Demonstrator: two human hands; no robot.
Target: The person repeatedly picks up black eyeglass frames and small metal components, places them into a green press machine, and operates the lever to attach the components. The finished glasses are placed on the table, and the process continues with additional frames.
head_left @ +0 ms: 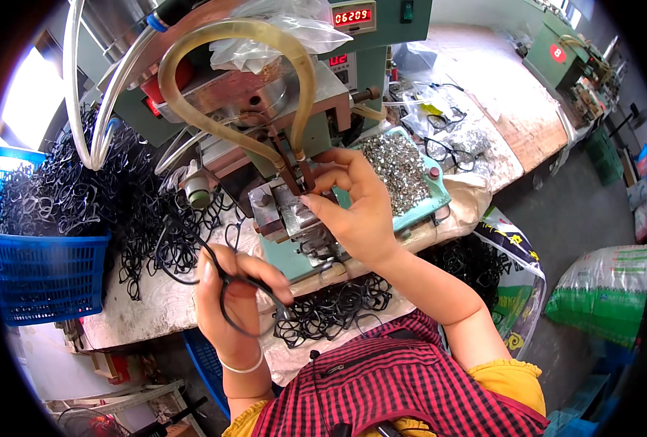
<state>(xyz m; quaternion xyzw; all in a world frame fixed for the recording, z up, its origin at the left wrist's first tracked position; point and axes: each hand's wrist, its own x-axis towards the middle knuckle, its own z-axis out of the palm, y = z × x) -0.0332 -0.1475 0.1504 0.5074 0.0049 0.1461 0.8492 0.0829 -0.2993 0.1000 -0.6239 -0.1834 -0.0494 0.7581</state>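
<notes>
My left hand [230, 293] is closed round a black plastic eyeglass frame [226, 278], holding it in front of the bench machine. Its rims stick out on both sides of my fingers. My right hand [361, 211] reaches to the machine's metal clamp block [269, 211], thumb and fingers pinched together beside the upright copper-coloured jaws [292, 177]. Whatever is between those fingertips is too small to make out. Right behind that hand lies a light green tray [431, 207] heaped with tiny shiny metal parts [396, 171].
A blue basket [46, 273] overflows with black eyeglass frames [83, 182] at the left. More frames [338, 309] lie along the bench's near edge. A yellowish hose [232, 29] loops over the machine. Glasses [451, 154] and plastic bags sit beyond the tray; a green-white sack [604, 288] stands right.
</notes>
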